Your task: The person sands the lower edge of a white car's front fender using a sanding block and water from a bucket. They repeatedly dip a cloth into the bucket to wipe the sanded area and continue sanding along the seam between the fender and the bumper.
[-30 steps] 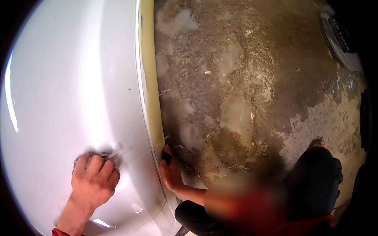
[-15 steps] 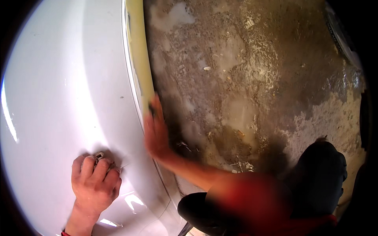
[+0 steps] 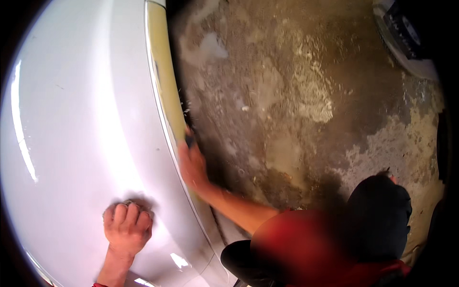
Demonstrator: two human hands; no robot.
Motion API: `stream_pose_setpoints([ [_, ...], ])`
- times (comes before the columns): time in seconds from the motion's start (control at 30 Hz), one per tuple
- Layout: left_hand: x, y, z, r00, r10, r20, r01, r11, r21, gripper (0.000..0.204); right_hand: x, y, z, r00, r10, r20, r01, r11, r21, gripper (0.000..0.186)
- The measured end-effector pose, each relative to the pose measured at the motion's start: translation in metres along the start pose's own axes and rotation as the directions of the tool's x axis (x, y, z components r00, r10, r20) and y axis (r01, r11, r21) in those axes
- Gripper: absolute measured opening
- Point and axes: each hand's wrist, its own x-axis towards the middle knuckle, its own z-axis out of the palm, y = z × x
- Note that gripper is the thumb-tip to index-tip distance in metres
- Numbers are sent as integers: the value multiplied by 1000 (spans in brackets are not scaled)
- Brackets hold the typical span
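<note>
My left hand [image 3: 128, 228] rests on a glossy white car body panel [image 3: 71, 143]. Its fingers are curled round a crumpled greyish cloth [image 3: 138, 203], mostly hidden beneath them. Along the panel's right edge runs a dull yellowish strip [image 3: 165, 71]. My right hand [image 3: 192, 167], slightly blurred, lies against this strip with its fingers pointing away from me. A small dark pad [image 3: 190, 139] shows at its fingertips, pressed to the side of the strip; its exact kind cannot be made out.
The wet, stained concrete floor [image 3: 272, 95] lies right of the panel, with pale scraps on it. A round whitish object with a dark label [image 3: 382, 28] stands at the far right. My dark-clothed knee [image 3: 377, 215] and red sleeve [image 3: 301, 239] fill the lower right.
The view has shifted, so panel and floor sit lower in the picture. Both hands are farther forward along the panel, and the left hand covers more of the cloth.
</note>
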Motion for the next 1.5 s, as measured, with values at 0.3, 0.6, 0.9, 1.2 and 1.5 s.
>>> stream_pose_setpoints([
  [0.3,17,-1,4,997,-61,45,59,997,51,25,48,-27,23,994,-102,-34,95,982,-165,52],
  [0.6,24,-4,9,998,-65,-6,65,997,-45,23,-39,19,-7,994,98,-51,-105,982,-155,52],
  [0.9,40,1,3,996,-68,-55,64,996,-64,16,-3,0,-5,966,244,-83,-251,964,-92,53],
  [1.2,38,-4,2,997,-71,-19,70,995,-78,19,-57,59,-37,1000,-1,-15,-8,791,-611,39],
  [1.5,33,-5,-3,990,-103,91,101,994,29,15,29,13,-16,985,167,-36,-171,942,-290,48],
])
